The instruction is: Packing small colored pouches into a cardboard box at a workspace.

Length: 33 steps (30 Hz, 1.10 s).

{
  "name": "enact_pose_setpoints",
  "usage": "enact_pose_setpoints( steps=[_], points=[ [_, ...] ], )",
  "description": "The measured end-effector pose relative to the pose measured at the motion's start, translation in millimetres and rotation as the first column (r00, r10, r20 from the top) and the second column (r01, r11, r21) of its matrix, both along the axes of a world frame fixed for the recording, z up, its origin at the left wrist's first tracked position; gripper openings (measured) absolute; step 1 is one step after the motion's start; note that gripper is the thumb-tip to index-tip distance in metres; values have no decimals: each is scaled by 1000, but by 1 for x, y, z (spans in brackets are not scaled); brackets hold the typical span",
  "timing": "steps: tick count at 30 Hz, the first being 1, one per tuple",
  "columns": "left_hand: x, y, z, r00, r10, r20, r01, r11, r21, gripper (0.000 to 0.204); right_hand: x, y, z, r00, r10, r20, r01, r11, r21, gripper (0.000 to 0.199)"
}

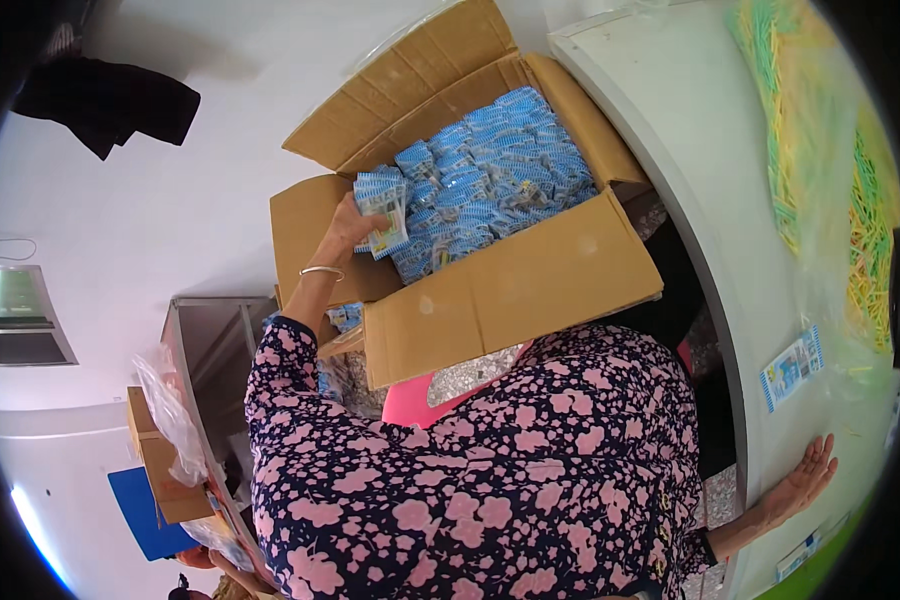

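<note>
My left hand [348, 224], with a bracelet at the wrist, grips a small stack of blue-and-white packets [382, 205]. It holds them at the left side of an opened cardboard box [530, 275]. Inside the box lie rows of similar blue packets [490, 165], filling much of it. Over at the right, my right hand [806, 474] rests on the pale table [660, 60] with its fingers stretched out and nothing held. A single blue-and-white packet [793, 368] lies flat on the table just beyond that hand.
Clear plastic bags of green, yellow and orange thin sticks [865, 240] lie on the table's far right. Another packet [798, 556] is near its lower edge. A pink stool [410, 400] shows below the box. At left stand a metal-framed shelf [225, 340] and a smaller carton [165, 470].
</note>
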State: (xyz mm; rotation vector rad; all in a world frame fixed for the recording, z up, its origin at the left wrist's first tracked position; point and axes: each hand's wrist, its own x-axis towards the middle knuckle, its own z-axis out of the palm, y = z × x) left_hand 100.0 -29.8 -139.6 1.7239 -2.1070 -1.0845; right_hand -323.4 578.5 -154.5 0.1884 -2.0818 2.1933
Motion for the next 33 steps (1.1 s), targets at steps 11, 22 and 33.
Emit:
enact_pose_setpoints(
  steps=[11,22,33],
  points=[
    [-9,-21,52,758,210,-617,-135,977,167,42,32,-243,139,574,819,3,-696,487,527,34],
    [9,8,58,648,213,-731,-248,967,62,33,220,-559,7,-571,782,251,-381,-523,763,39],
    [19,18,44,476,263,-839,-246,956,161,31,290,-597,-85,-541,831,131,-260,-313,913,67]
  ],
)
